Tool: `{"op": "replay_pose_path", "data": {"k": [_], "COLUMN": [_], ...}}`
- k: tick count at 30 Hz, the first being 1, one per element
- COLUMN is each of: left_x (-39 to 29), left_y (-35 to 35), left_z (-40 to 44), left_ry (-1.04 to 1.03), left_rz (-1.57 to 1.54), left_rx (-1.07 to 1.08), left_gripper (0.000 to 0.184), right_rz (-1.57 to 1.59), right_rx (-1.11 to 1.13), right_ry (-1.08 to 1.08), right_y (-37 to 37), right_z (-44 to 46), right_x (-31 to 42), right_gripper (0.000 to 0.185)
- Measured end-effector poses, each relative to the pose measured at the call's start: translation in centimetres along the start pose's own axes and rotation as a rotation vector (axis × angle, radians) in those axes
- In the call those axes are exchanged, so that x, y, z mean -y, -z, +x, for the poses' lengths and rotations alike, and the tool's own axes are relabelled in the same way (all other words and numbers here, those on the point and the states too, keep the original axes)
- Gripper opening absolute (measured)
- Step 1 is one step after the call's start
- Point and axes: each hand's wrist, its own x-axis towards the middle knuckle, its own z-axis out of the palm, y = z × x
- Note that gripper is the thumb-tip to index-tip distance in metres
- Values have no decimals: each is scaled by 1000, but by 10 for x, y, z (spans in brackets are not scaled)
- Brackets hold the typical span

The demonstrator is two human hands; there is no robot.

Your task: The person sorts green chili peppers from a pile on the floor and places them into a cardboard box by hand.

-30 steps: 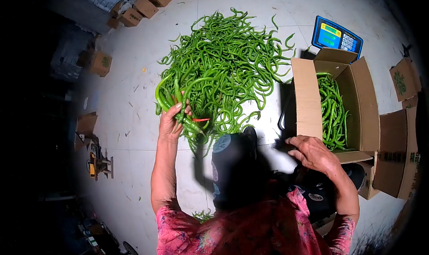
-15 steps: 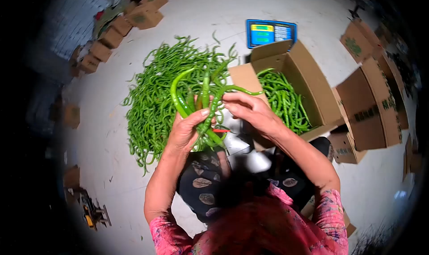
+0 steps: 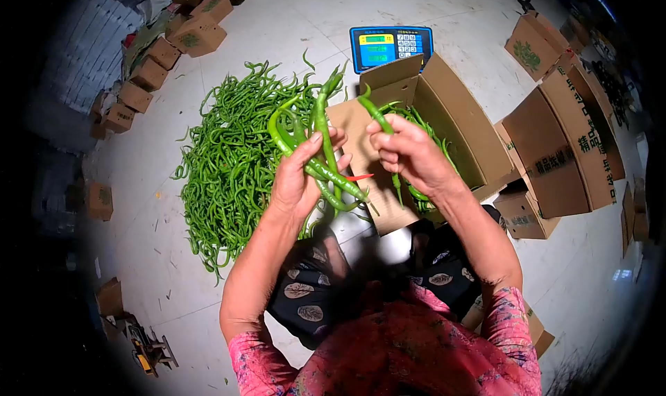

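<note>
Several long green chili peppers (image 3: 321, 122) are gripped in my left hand (image 3: 297, 177), thumb across them, over the near right side of a big heap of green chili peppers (image 3: 229, 146) on the floor. A red chili pepper (image 3: 359, 177) pokes out beside that hand. My right hand (image 3: 411, 155) is closed round a single green chili pepper (image 3: 375, 112), whose ends stick out above and below the fingers. It is held over the near left part of an open cardboard box (image 3: 463, 112). More green chilies (image 3: 420, 195) lie inside, partly hidden by my right hand and forearm.
A blue digital scale display (image 3: 390, 48) stands behind the box. Other open cartons (image 3: 555, 150) are at the right. A row of closed cartons (image 3: 149, 73) lines the far left. A small yellow-and-black object (image 3: 146, 351) sits on the floor at lower left.
My right hand has drawn away from the bunch to the right and now holds one green chili upright. The left hand still holds several chilies. The view has shifted slightly.
</note>
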Motion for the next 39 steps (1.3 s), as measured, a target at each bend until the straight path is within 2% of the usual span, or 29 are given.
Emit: {"op": "replay_pose_path", "data": {"k": [1, 2, 3, 4, 7, 10, 14, 15, 16, 17, 20, 23, 27, 30, 31, 32, 34, 37, 39], "left_x": [4, 7, 7, 16, 32, 32, 23, 19, 15, 13, 8, 5, 4, 10, 15, 17, 23, 19, 24], "left_y": [-3, -5, -2, -10, -1, -1, -4, -5, -3, 7, 25, 27, 3, 0, -1, 1, -6, -12, -7], "left_z": [2, 4, 3, 5, 10, 9, 6, 5, 5, 4, 6, 2, -8, -8, -9, -9, -9, -13, -10], "left_ry": [4, 8, 118, 44, 64, 75, 33, 32, 29, 44, 53, 28, -32, -113, -164, -121, -304, -192, -250], "left_rz": [-2, -5, -16, -23, -101, -93, -96, -104, -112, -128, -195, -52, 319, 1022, 1110, 1200, 1136, 1195, 1249], "left_rx": [2, 5, 88, 72, 76, 63, 78, 94, 110, 84, 189, 208, 66, 53, 48, 22, 31, 50, 77], "left_gripper": [31, 31, 33, 34, 33, 34, 38, 39, 39, 41, 40, 42, 45, 41, 39, 37, 29, 32, 32], "right_rz": [-152, -157, -259, -361, -396, -351, -201, -273, -113, -96, 14, -70, -145, -240, -241, -240, -192, -236, -237], "right_rx": [-24, -11, -37, -63, -164, -108, -50, -158, -136, -159, -146, -158, -233, -227, -258, -289, -268, -230, -245], "right_ry": [-8, -65, -16, 31, -51, 17, -10, -43, -34, -28, -18, 18, -33, -91, -72, -55, -47, -59, 11], "right_y": [-6, -15, -22, -25, -22, -30, -19, -17, -15, -6, 16, 7, -3, -23, -28, -30, -25, -24, -20], "right_z": [-1, -3, 0, 4, 11, 10, 16, 14, 12, 12, 11, 10, 12, 11, 12, 14, 15, 10, 14], "right_x": [1, 3, -5, -14, -23, -23, -21, -15, -10, -8, -7, -5, -9, -10, -13, -16, -19, -14, -23], "right_gripper": [30, 36, 35, 34, 37, 39, 42, 27, 26, 25, 23, 22, 27, 27, 27, 26, 26, 29, 30]}}
